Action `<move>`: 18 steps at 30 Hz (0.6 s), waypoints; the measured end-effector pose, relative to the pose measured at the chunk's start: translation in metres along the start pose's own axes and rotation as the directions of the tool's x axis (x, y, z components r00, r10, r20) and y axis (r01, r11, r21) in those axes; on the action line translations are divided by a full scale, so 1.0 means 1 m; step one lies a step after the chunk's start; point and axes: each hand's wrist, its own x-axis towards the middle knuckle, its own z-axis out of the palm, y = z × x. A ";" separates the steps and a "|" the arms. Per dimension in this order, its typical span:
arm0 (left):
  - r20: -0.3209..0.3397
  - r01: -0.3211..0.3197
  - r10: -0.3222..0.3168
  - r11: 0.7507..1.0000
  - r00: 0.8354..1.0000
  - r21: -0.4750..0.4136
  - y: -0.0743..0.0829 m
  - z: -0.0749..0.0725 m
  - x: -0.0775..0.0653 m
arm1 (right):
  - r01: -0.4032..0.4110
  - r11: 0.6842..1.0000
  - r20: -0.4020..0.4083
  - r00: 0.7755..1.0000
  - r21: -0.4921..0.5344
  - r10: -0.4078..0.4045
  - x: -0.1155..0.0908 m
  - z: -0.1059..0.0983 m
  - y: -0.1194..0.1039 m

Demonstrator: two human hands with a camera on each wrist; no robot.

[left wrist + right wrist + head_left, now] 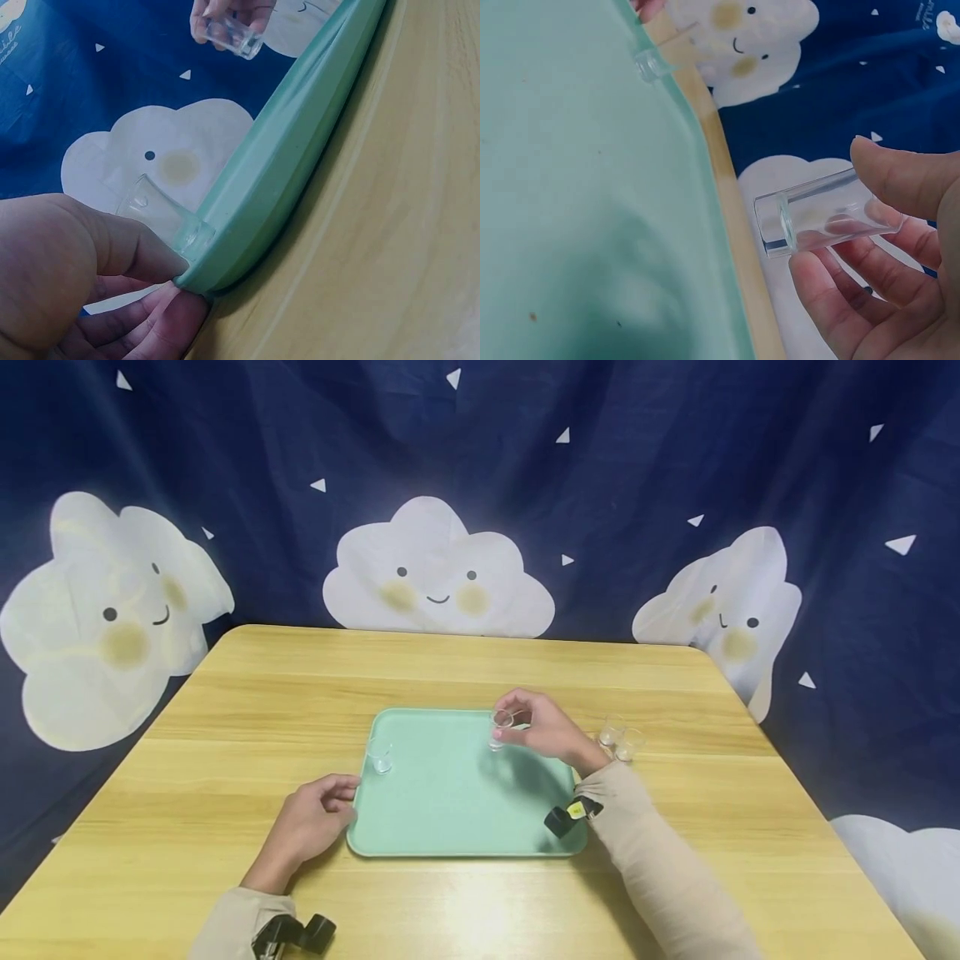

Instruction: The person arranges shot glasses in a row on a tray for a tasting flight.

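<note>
My right hand (546, 727) holds a small clear shot glass (821, 214) between thumb and fingers, its thick base away from the palm. In the head view this glass is over the back right part of a mint-green tray (450, 810). At the tray's left side, my left hand (311, 818) pinches the rim, thumb above and fingers curled at the outer edge. A second shot glass (382, 758) stands upright on the tray near its left edge, close to the left thumb in the left wrist view.
Two more shot glasses (628, 745) stand side by side on the wooden table (300, 685), right of the tray and just beyond the right wrist. A dark blue curtain (600, 468) with smiling clouds hangs behind the table.
</note>
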 end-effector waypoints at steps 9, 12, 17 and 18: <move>-0.001 -0.002 0.002 1.000 1.000 -0.004 0.000 0.000 -0.001 | -0.010 1.000 0.037 0.999 0.024 0.009 0.010 0.018 0.003; -0.002 -0.006 0.006 1.000 1.000 -0.004 0.001 0.000 0.000 | -0.018 1.000 0.039 0.999 0.023 0.017 0.013 0.023 0.002; -0.010 -0.010 0.010 1.000 1.000 0.005 0.000 0.001 0.000 | -0.041 0.999 0.051 0.998 0.026 0.040 0.017 0.034 0.001; -0.012 -0.011 0.011 1.000 1.000 0.006 0.000 0.001 0.000 | -0.047 0.999 0.054 0.997 0.022 0.046 0.018 0.036 0.001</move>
